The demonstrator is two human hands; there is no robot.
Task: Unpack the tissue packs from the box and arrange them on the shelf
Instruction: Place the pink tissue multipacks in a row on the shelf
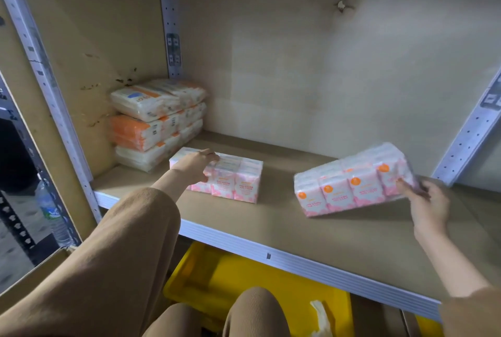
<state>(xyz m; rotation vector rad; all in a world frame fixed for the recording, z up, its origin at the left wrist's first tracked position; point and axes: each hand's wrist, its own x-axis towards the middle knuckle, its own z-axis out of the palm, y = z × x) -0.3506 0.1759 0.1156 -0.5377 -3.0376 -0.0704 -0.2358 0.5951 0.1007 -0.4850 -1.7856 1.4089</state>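
The shelf (311,231) fills the view, a tan board with a pale metal front lip, backed by a cardboard-coloured panel and framed by perforated grey uprights. Plenty of bare board lies open between the two pink packs and behind them toward the back panel.

Tucked into the back left corner, a stack of orange-and-white tissue packs (157,122) sits three layers high, hard against the side wall.

Just in front of that stack, a pink-and-white tissue multipack (233,182) lies flat on the board, small packets in rows under clear wrap. The left hand (195,164) is laid over its top left end, fingers pressed down on the wrap, a tan sleeve (122,250) trailing back.

Over on the right, a second pink multipack (349,187) with round orange stickers is tilted, its left corner down on the board and its right end raised. The right hand (425,201) grips that raised end, fingers pinching the wrap. It's blurred, so the print is unreadable.

Below the lip, a yellow bin (244,279) shows under the shelf. At far left, a plastic water bottle (51,212) stands beside the upright.
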